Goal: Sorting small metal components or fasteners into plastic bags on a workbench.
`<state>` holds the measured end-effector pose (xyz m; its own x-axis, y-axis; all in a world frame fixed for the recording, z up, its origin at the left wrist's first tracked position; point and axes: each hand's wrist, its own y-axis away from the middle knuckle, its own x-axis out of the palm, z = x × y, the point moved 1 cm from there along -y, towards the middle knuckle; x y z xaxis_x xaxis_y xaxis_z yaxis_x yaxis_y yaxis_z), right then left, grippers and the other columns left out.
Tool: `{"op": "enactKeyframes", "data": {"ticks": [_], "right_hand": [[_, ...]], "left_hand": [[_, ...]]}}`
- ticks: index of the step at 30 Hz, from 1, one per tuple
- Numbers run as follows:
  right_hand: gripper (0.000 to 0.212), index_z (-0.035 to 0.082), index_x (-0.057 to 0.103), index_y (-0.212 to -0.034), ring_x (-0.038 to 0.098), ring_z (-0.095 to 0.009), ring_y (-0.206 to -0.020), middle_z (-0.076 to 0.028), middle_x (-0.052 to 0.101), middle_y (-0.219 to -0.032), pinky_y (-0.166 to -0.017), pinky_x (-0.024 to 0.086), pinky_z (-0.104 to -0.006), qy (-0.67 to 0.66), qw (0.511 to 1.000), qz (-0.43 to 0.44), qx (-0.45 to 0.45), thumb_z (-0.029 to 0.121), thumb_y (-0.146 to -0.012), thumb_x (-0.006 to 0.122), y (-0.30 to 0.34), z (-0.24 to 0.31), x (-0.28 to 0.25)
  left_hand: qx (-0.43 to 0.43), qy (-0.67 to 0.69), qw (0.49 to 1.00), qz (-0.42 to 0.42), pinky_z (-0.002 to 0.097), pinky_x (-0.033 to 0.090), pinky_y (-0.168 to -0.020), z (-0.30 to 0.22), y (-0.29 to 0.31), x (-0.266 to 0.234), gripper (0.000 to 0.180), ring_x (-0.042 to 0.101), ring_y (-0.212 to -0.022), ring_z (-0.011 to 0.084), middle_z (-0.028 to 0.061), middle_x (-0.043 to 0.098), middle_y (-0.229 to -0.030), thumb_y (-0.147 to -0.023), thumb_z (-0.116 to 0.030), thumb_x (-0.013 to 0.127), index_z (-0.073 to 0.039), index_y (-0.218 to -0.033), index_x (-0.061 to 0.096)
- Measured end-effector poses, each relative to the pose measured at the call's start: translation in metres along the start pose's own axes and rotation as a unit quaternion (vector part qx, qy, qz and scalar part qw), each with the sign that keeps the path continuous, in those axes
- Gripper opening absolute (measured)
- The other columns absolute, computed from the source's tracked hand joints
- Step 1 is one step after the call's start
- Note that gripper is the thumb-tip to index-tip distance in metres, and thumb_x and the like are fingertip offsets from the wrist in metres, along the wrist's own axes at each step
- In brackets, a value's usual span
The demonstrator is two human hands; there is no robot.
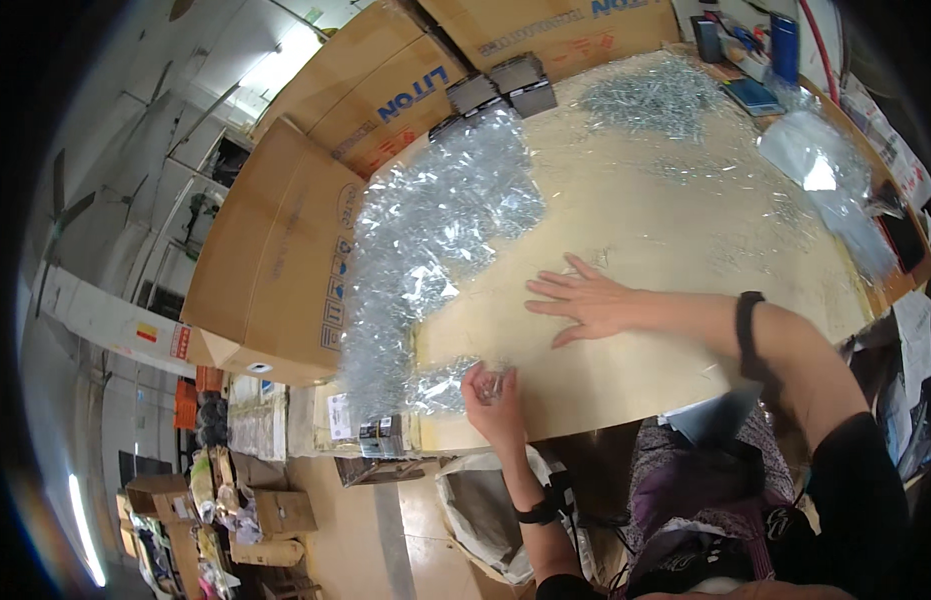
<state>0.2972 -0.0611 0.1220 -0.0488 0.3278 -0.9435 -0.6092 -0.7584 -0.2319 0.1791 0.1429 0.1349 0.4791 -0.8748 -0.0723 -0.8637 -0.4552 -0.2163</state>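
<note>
My left hand point(496, 408) is at the table's near edge, its fingers curled round a few clear, shiny pieces point(491, 386). Beside it lies the end of a large heap of clear, glittering small pieces point(415, 240), which look like plastic; their exact kind is too small to tell. My right hand point(590, 304) rests palm down on the pale tabletop point(665, 225) with fingers spread, holding nothing. A few thin, shiny bits point(599, 258) lie just beyond its fingertips.
Large cardboard boxes point(275, 240) wall the left and far sides. A second heap of thin, silvery pieces point(655, 95) lies far right. Clear plastic bags point(815, 160), a blue bottle point(783, 50) and a dark phone point(900, 240) line the right edge. Below stands a white-lined bin point(470, 500).
</note>
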Motion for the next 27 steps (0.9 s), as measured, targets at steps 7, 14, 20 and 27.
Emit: {"op": "enactKeyframes", "data": {"ticks": [7,14,20,27], "right_hand": [[0.07,0.021,0.036,-0.146,0.018,-0.025,-0.145,-0.002,0.025,-0.156,-0.116,0.001,-0.0561,0.064,0.989,0.017,0.131,0.065,-0.093,0.031,-0.05,-0.042,0.005],[0.07,0.023,0.036,-0.146,0.019,-0.03,-0.144,-0.003,0.029,-0.154,-0.112,0.007,-0.0624,0.129,0.896,-0.011,0.425,0.067,-0.091,0.033,0.087,-0.164,-0.071],[0.059,0.025,0.039,-0.144,0.02,-0.03,-0.144,-0.004,0.029,-0.154,-0.111,0.009,-0.0643,0.031,0.91,0.023,0.413,0.056,-0.094,0.042,0.173,-0.135,-0.11],[0.051,0.019,0.043,-0.14,0.026,-0.033,-0.141,-0.011,0.032,-0.151,-0.112,0.016,-0.0605,0.057,0.918,0.02,0.391,0.039,-0.094,0.052,0.217,-0.066,-0.114]], "left_hand": [[0.091,-0.396,0.906,-0.121,0.0397,0.036,-0.089,0.012,-0.031,-0.038,0.066,0.052,-0.092,0.0255,0.0067,0.055,-0.093,-0.068,-0.016,0.083,-0.003,-0.125,0.052],[0.166,-0.34,0.916,-0.133,0.0422,0.037,-0.088,0.021,-0.038,-0.044,0.071,0.053,-0.095,0.0283,0.0107,0.055,-0.098,-0.068,-0.022,0.084,-0.004,-0.128,0.05],[0.159,-0.432,0.882,-0.1,0.0481,0.032,-0.095,0.014,-0.038,-0.04,0.064,0.049,-0.111,0.0311,0.0116,0.054,-0.116,-0.074,-0.026,0.079,-0.008,-0.129,0.051],[0.161,-0.454,0.876,0.015,0.0528,0.028,-0.097,0.018,-0.055,-0.06,0.055,0.044,-0.118,0.0322,0.011,0.053,-0.121,-0.078,-0.031,0.075,-0.011,-0.124,0.052]]}}
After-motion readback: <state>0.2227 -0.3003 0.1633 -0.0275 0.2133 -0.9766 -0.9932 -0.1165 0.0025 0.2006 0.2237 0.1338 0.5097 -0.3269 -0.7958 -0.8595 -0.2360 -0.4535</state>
